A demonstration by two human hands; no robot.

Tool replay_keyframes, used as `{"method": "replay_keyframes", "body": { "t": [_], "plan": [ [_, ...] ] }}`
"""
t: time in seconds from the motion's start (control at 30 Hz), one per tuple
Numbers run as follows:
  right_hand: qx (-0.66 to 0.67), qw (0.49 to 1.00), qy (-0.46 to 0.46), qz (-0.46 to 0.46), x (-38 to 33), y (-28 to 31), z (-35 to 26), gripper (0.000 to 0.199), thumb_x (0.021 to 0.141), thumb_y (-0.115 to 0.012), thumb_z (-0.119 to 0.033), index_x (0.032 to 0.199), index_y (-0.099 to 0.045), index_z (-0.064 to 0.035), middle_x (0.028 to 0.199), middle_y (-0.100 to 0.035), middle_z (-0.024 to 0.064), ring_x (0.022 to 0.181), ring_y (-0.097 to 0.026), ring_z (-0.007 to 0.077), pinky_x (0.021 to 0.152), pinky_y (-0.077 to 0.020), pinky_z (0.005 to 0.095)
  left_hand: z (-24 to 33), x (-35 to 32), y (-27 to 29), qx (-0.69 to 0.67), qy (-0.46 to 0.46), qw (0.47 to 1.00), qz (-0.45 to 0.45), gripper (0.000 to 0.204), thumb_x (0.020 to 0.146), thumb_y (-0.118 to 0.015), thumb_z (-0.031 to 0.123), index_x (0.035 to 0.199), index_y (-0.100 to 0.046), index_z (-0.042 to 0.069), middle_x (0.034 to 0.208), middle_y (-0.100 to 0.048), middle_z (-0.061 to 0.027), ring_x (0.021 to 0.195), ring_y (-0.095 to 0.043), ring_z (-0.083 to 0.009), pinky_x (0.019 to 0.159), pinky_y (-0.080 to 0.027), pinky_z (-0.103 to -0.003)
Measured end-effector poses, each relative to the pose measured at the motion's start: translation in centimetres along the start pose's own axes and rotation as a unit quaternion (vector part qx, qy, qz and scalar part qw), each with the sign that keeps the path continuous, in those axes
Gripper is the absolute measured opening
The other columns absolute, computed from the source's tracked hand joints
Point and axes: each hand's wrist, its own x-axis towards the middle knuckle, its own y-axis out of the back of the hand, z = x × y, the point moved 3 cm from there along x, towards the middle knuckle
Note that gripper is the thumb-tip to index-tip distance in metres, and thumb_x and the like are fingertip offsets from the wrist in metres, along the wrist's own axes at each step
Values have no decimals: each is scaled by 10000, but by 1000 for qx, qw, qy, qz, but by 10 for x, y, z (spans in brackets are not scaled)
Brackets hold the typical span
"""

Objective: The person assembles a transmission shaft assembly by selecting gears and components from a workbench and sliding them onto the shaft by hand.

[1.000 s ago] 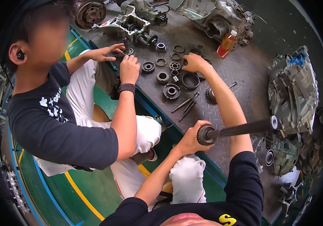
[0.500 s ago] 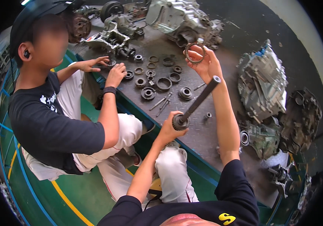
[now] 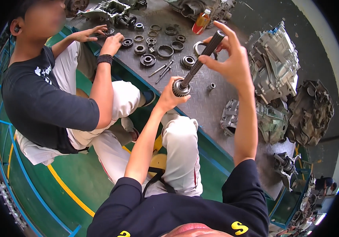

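Observation:
My left hand (image 3: 168,96) is closed around a toothed gear (image 3: 181,88) at the lower end of a long splined shaft (image 3: 202,59). The shaft tilts up to the right, toward my right hand. A thin metal ring (image 3: 198,47) is between the thumb and fingers of my right hand (image 3: 232,63), with the index finger stretched upward. The shaft crosses in front of the ring; I cannot tell whether the ring is around it. Loose gears and rings, such as a wide toothed ring (image 3: 165,51), lie on the metal table (image 3: 138,65) beyond my left hand.
At the left a co-worker (image 3: 51,94) handles parts on the table. An orange bottle (image 3: 201,23) stands behind my right hand. Slim metal pins (image 3: 165,70) and a small sleeve (image 3: 211,86) lie nearby. Large gearbox housings (image 3: 274,65) stand at the right.
My right hand has brought the ring down to the shaft's upper part and its index finger has lifted. The view has shifted; the left hand still grips the gear.

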Motion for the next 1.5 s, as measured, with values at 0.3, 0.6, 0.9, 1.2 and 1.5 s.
{"method": "replay_keyframes", "body": {
  "t": [0.3,0.6,0.9,1.2,1.5],
  "plan": [
    [30,990,-132,-29,-112,-93,60,1071,692,-952,-229,1535,-326,-20,1095,-735,149,988,-686,272,946,-530,400,3,0,-2,15,36,999,-15,747,695,-881,84,1322,-476,51,1117,-635,-55,1043,-595,-126,949,-496,-300],
    [48,980,-183,-64,-119,-99,55,909,759,-885,-178,1510,-401,-12,1256,-672,169,1215,-628,320,1043,-499,426,0,-1,0,-23,46,998,-22,783,664,-867,115,1352,-496,66,1111,-705,-99,1012,-658,-157,927,-531,-325],
    [0,987,-159,-24,-127,-109,52,723,791,-869,-236,1383,-510,-32,1164,-645,207,1111,-600,405,975,-482,458,-4,1,3,-30,36,998,-29,692,732,-828,46,1340,-500,36,1146,-661,-76,1061,-617,-130,964,-517,-301],
    [-2,990,-142,-5,-131,-105,46,724,810,-852,-209,1410,-494,-18,1154,-646,211,1113,-598,387,971,-480,451,0,3,-1,10,-8,1000,-19,732,695,-859,98,1335,-508,61,1201,-643,-78,1106,-611,-165,1003,-483,-322],
    [12,987,-160,12,-135,-114,51,700,818,-854,-200,1406,-529,-3,1113,-632,194,1083,-615,354,952,-503,423,-3,1,1,-18,31,999,-26,752,723,-857,86,1363,-463,61,1203,-620,-61,1118,-589,-142,998,-484,-311]
  ]
}}
